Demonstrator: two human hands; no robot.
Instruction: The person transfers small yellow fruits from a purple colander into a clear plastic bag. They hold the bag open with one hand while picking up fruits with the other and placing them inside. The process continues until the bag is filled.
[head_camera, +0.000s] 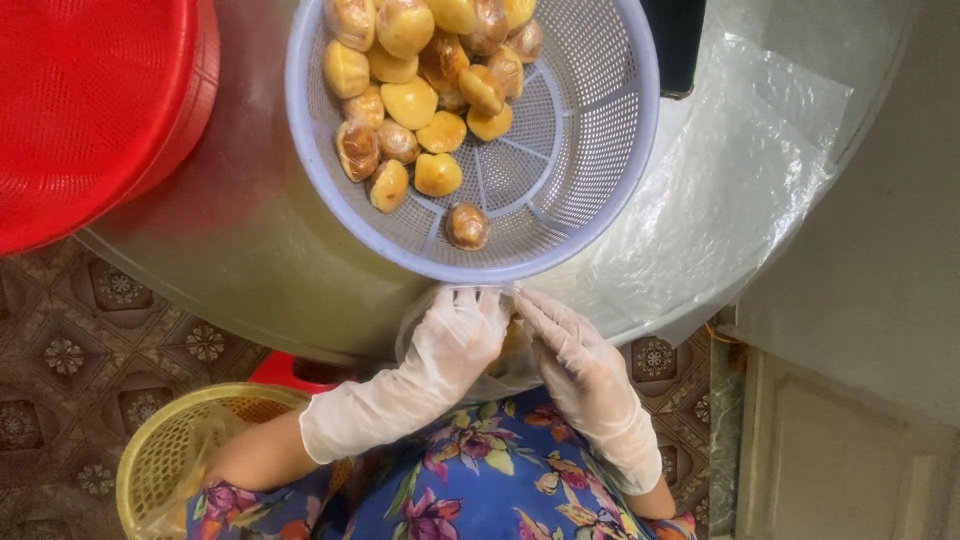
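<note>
Left hand (455, 335), right hand (575, 350): both gloved, closed on clear bag (505, 365); lilac basket (620, 130) just above

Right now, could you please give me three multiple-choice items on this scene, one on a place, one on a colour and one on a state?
1. Where does the single pastry that lies apart from the pile lie?
A. in the red basket
B. in the lavender basket, near its front rim
C. on the floor

2. What colour is the small basket down by the floor?
A. yellow
B. blue
C. black

3. How are the person's hands dressed?
A. bare
B. in thick mittens
C. in thin translucent gloves

Answers: 1 B, the pastry rests inside the lavender basket near the hands. 2 A, its mesh is yellow. 3 C, the left hand and right hand both wear thin gloves while closing around a clear bag.
</note>
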